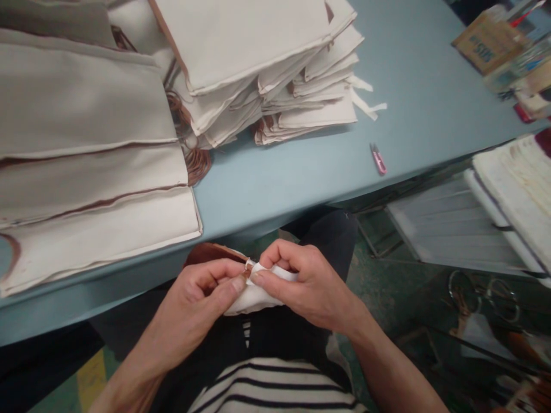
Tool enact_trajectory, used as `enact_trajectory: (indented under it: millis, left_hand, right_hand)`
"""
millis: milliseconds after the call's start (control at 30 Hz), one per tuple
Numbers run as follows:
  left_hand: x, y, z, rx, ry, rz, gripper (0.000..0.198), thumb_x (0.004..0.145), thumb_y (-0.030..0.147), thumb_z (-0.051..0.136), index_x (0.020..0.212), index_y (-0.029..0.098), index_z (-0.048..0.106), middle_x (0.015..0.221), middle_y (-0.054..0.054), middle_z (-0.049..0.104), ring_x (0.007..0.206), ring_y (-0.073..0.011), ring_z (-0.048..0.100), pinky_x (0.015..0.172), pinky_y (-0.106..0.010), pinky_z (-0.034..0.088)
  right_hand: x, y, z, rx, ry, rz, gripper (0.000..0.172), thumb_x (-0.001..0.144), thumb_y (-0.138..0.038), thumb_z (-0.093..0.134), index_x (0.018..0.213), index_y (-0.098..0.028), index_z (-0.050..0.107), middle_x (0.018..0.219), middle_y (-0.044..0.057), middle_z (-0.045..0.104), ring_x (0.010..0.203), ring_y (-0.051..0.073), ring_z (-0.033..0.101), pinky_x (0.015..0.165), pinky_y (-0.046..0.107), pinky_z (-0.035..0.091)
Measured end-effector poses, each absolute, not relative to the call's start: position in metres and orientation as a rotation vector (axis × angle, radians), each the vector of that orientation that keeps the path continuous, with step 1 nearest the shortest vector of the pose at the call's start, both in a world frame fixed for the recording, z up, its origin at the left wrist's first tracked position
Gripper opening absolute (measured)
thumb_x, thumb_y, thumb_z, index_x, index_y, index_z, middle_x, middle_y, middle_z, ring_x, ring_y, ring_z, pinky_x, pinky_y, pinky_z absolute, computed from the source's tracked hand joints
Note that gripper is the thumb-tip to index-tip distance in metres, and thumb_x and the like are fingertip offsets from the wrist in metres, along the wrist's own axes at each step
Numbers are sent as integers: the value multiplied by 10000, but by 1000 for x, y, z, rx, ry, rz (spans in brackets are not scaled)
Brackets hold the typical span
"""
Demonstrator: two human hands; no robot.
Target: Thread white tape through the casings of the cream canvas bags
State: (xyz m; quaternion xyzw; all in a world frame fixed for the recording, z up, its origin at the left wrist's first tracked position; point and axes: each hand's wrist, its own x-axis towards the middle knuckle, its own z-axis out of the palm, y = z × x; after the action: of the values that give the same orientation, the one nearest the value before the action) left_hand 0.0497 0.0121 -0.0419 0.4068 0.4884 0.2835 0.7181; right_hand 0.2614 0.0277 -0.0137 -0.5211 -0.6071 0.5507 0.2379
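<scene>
My left hand [200,295] and my right hand [307,281] meet over my lap, below the table edge. Both pinch a soft white piece with brown material [252,301], their fingertips close together at a small folded spot on its edge. A brown flap of it [210,252] shows behind my left fingers. My right thumb and forefinger press on the white part. What exactly lies between the fingertips is too small to make out.
Flat white pieces with brown edges [258,40] are stacked on the blue-green table [258,189]. More white pieces [86,103] overlap at left, beside brown cords [198,166]. Pink thread snips [379,159] lie near the front edge. A cardboard box [488,43] stands far right.
</scene>
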Motion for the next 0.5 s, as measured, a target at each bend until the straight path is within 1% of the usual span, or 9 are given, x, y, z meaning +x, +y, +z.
enact_trajectory:
  millis: [133,267,400,500]
  left_hand:
    - [50,12,-44,893,1097,652,291,916,473,826,886,187,870,841,-35,816,720,-146,648,652,-171,508]
    - [49,10,-50,820,1075,664,304,912,499,847,908,195,861,883,-30,825,752,-151,672,673,-172,518]
    - [50,9,-52,805,1058,664,350,895,544,863,944,197,882,849,-24,796,750,-148,658,662,-170,512]
    - [49,9,-52,803,1056,662,373,901,560,856,1004,203,896,853,-26,796,743,-143,643,657,-169,505]
  right_hand:
    - [265,28,-13,-1433,-1577,1581,210,949,-343,725,815,-193,664,627,-85,532,550,79,391,496,216,274]
    - [266,27,-12,-1424,-1545,1611,206,941,-353,747,829,-195,677,626,-89,534,544,79,378,486,221,259]
    - [263,27,-14,-1447,-1607,1499,218,955,-340,719,801,-199,657,641,-80,542,564,83,407,526,226,289]
    - [259,26,-17,-1454,-1646,1425,234,965,-339,699,784,-204,636,640,-81,528,557,84,391,556,237,298]
